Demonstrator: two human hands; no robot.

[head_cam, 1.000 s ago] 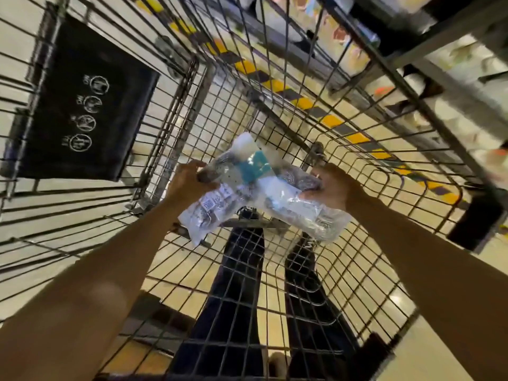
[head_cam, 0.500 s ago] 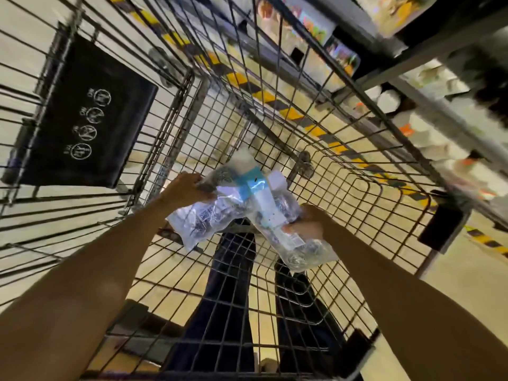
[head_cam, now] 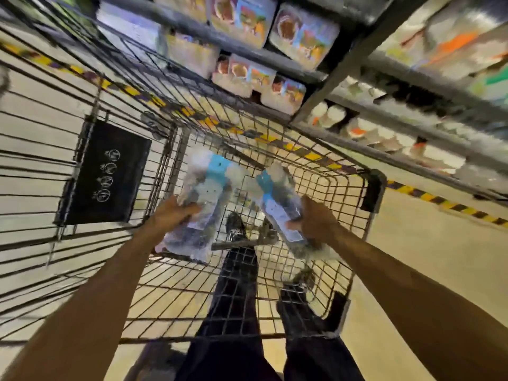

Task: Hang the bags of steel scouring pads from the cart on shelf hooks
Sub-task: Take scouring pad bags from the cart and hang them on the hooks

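the wire cart (head_cam: 354, 215) stands on a pale floor (head_cam: 428, 259), where a yellow and black striped tape (head_cam: 445, 201) runs along near the shelves. on the grey shelf (head_cam: 275, 60) beside the cart, blurred printed packs (head_cam: 302, 34) lie in rows. a black plate (head_cam: 104, 174) hangs on the cart's left wall.

We read bags (head_cam: 204, 199): clear film, light-blue headers, white labels. Cart (head_cam: 178, 163): grey wire grid. Panel (head_cam: 110, 174): black, white circle icons. Floor (head_cam: 428, 257): beige; tape (head_cam: 450, 206): yellow-black stripes. Trousers (head_cam: 236, 312): dark.
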